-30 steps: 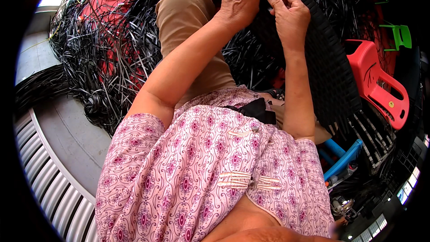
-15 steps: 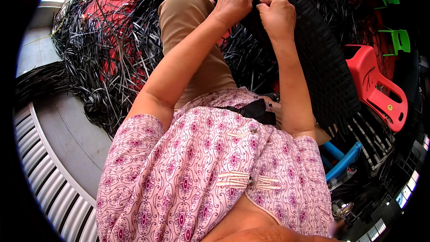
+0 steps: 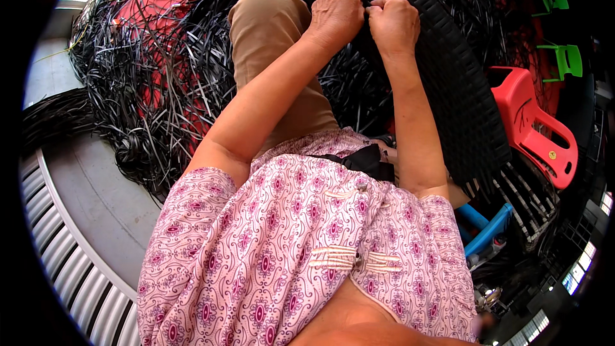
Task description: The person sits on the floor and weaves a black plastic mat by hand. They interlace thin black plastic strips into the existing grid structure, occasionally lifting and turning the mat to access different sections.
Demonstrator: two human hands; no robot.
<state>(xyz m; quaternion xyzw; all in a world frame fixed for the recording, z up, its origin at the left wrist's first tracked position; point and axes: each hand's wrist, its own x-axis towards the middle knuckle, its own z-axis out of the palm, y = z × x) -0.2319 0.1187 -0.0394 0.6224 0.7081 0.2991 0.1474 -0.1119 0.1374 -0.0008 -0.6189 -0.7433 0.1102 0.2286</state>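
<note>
Left hand (image 3: 336,16) and right hand (image 3: 394,25) curl close together over the black woven panel (image 3: 456,86); their grip is unclear. Close, even tension should suit it.

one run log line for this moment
left hand: curled at black woven panel; right hand: curled close beside left; grips: hidden; black strips: heaped at left; red chair: right of panel

long black woven panel (image 3: 458,99), curved, aslant from top middle toward right, lower end fringed
</note>
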